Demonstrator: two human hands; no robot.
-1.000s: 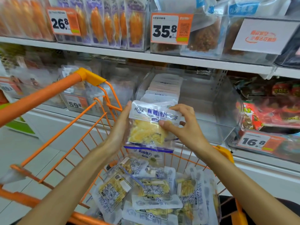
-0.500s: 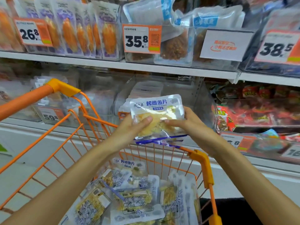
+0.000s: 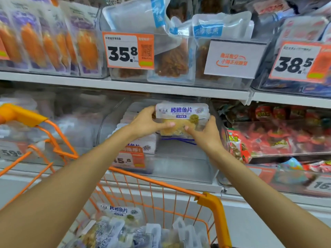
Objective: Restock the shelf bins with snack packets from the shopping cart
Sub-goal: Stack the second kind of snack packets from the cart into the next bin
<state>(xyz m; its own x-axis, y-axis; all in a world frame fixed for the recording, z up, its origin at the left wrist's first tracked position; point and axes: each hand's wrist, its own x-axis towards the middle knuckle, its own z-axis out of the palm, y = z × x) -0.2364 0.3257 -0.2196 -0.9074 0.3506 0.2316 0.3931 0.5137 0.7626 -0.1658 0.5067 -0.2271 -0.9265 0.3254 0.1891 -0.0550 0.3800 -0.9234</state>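
Both hands hold one snack packet [image 3: 181, 119] upright over the open top of the clear shelf bin [image 3: 180, 165]: the left hand [image 3: 146, 122] grips its left edge with the thumb across the front, and the right hand [image 3: 206, 130] pinches its lower right corner. Inside the bin, behind and left of the held packet, stands a row of like packets [image 3: 131, 113], and an orange price tag [image 3: 131, 158] sits on the bin's front. Below the bin, the orange shopping cart [image 3: 213, 208] holds more packets [image 3: 123, 230] in a loose heap.
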